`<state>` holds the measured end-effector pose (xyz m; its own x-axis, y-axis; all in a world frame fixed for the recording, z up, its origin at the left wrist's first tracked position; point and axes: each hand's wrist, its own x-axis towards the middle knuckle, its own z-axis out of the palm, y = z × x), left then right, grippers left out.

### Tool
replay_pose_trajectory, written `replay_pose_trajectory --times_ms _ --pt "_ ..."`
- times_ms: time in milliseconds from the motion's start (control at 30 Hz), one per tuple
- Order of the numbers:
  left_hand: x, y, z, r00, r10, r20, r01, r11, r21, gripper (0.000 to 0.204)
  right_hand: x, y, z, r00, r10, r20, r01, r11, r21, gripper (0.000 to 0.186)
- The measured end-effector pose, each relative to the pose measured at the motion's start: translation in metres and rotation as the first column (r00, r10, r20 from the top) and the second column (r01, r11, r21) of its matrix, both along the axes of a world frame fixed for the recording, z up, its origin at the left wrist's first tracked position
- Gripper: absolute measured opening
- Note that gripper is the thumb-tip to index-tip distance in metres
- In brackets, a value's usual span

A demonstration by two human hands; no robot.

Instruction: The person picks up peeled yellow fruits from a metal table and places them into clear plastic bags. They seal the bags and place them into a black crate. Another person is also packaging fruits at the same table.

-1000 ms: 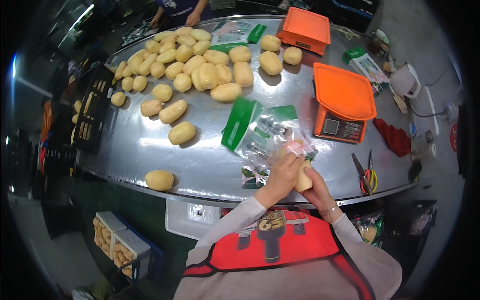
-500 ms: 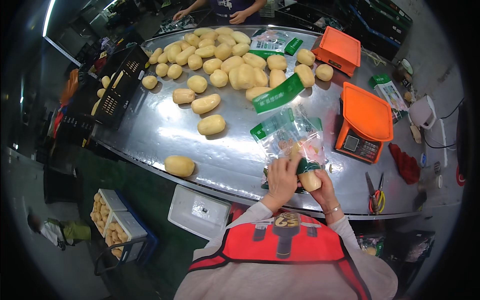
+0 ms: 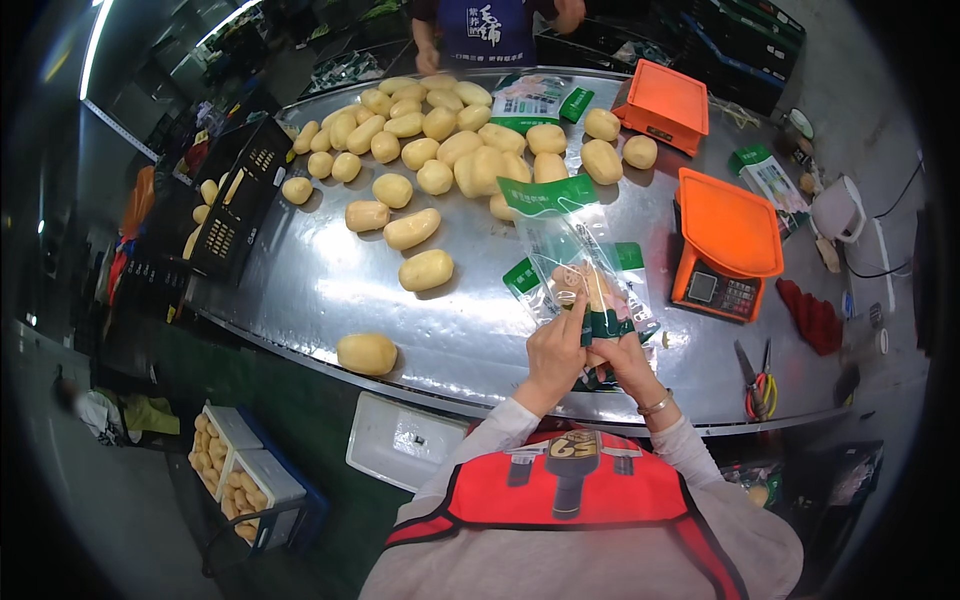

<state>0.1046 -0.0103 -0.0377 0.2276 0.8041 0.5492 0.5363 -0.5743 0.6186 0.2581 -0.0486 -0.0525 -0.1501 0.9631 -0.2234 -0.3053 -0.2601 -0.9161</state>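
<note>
Swung nearly level, a green band (image 3: 550,196) tops the clear bag (image 3: 562,243)

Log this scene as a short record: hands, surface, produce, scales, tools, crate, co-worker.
Left hand: holding the lower end of a green-and-clear bag
Right hand: at the same end
Surface: metal table
Produce: pale potatoes heaped toward the far side; a lone potato near the front edge
Scales: nearer orange scale, farther orange scale
Tools: scissors, right side
Crate: black crate, left side
Co-worker: person in apron, far side
</note>
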Motion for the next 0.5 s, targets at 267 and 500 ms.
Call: replay_pose_trajectory --times_ms 267,500 --pt "-0.015 0.009 0.016 0.998 -0.038 0.058 0.039 0.999 -0.007 0.065 -0.008 0.002 0.004 0.884 -0.058 -0.464 0.038 0.998 -0.052 0.057" --pt "-0.012 0.006 0.032 0.985 -0.142 -0.1 0.147 0.988 0.04 0.06 -0.033 0.007 -0.031 0.965 -0.127 0.229 0.084 0.979 0.188 0.068"
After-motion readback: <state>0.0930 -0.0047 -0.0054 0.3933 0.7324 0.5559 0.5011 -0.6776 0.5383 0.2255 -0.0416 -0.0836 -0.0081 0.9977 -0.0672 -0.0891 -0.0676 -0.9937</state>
